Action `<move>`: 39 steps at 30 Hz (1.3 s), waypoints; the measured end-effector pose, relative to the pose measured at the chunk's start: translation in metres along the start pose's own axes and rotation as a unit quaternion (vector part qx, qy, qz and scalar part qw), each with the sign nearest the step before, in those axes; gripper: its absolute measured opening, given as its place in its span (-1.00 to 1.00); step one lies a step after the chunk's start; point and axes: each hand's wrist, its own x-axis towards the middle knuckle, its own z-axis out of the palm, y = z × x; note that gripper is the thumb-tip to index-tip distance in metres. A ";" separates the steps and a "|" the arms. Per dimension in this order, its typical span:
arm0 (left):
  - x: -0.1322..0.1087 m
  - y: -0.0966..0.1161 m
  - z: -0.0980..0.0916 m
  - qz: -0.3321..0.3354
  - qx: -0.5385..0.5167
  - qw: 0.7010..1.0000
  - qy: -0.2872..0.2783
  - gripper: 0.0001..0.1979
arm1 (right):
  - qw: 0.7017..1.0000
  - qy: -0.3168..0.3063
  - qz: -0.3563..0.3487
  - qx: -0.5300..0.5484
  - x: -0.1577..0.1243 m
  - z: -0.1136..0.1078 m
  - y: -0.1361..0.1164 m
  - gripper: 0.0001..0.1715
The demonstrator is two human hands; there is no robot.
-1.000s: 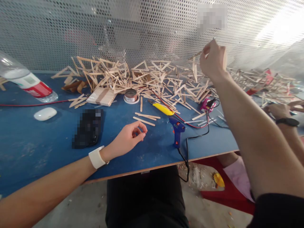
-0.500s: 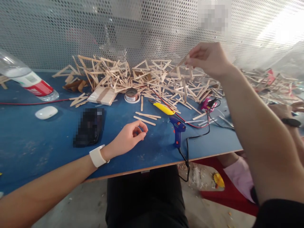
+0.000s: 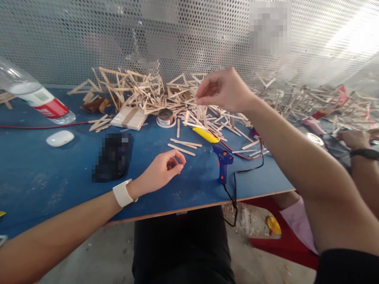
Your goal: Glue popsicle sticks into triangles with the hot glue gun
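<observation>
My left hand (image 3: pixel 164 167) rests on the blue table, fingers loosely curled with nothing between them. Just beyond it lie several loose craft sticks (image 3: pixel 181 149). Raised over the table, my right hand (image 3: pixel 222 90) pinches what looks like a frame of joined craft sticks (image 3: pixel 201 114); it is blurred and hard to part from the pile behind. Below that hand is a yellow utility knife (image 3: pixel 205 135). A blue glue gun (image 3: pixel 223 159) stands to the right of my left hand, its black cable running over the table edge.
A long pile of joined craft sticks (image 3: pixel 133 92) lines the perforated metal wall. On the left are a tilted water bottle (image 3: pixel 50 104), a white case (image 3: pixel 60 138) and a phone (image 3: pixel 114 157). A round tin (image 3: pixel 165 117) sits mid-table. At right, another person's hand (image 3: pixel 353 139) works.
My right hand has moved left and somewhat lower, bringing the stick frame over the middle of the pile. The left hand stays in place.
</observation>
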 end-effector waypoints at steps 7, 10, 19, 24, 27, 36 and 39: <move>-0.002 -0.001 0.000 0.009 0.003 1.000 0.009 -0.85 | 0.998 -0.018 -0.039 -0.048 0.033 0.017 -0.003 -0.79; -0.002 0.000 0.000 0.013 0.001 1.000 0.013 -0.86 | 0.997 0.025 -0.050 -0.056 0.048 0.011 -0.007 -0.79; -0.003 0.000 0.002 0.023 -0.003 1.000 0.012 -0.87 | 0.985 0.112 -0.037 -0.126 0.081 -0.013 -0.004 -0.73; -0.003 -0.002 0.001 0.029 -0.001 0.999 0.013 -0.88 | 0.977 0.183 -0.040 -0.103 0.094 -0.013 0.006 -0.70; -0.003 -0.003 0.001 0.031 0.000 0.999 0.014 -0.89 | 0.972 0.217 -0.054 -0.073 0.102 -0.019 0.007 -0.71; -0.004 -0.003 0.001 0.028 -0.003 0.999 0.015 -0.89 | 0.944 0.282 -0.034 -0.168 0.077 -0.098 0.016 -0.69; -0.003 -0.003 0.001 0.025 -0.004 1.000 0.016 -0.89 | 0.903 0.313 0.032 -0.293 0.059 -0.112 0.036 -0.70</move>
